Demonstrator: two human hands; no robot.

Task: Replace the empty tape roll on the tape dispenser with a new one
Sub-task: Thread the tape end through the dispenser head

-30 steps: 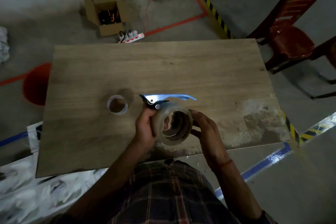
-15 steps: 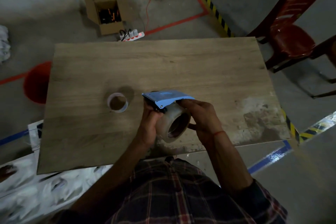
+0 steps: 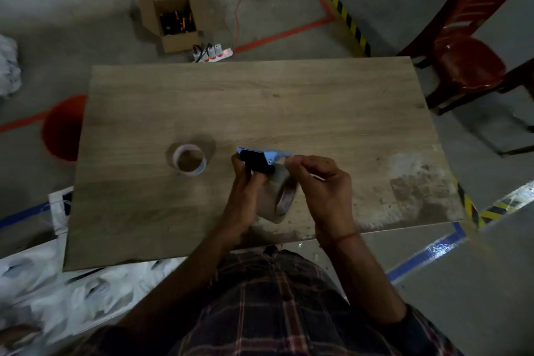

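A new roll of clear tape [image 3: 276,195] sits in the blue tape dispenser [image 3: 264,155], held above the near middle of the wooden table [image 3: 318,113]. My left hand [image 3: 245,191] grips the roll and the dispenser's black part from the left. My right hand [image 3: 320,182] pinches at the dispenser's right tip, fingers closed; whether a tape end is between them is too dim to tell. The empty tape core [image 3: 189,159] stands on the table, apart, to the left of my hands.
A red plastic chair [image 3: 468,66] stands past the table's right far corner. On the floor beyond are an open cardboard box [image 3: 173,17] and a power strip [image 3: 212,53]. A red bucket [image 3: 62,127] sits left of the table; white bags [image 3: 43,274] lie at the near left.
The dispenser and roll have turned in my hands, showing the black part on top. My right hand moved from the roll's side up to the dispenser's right tip.
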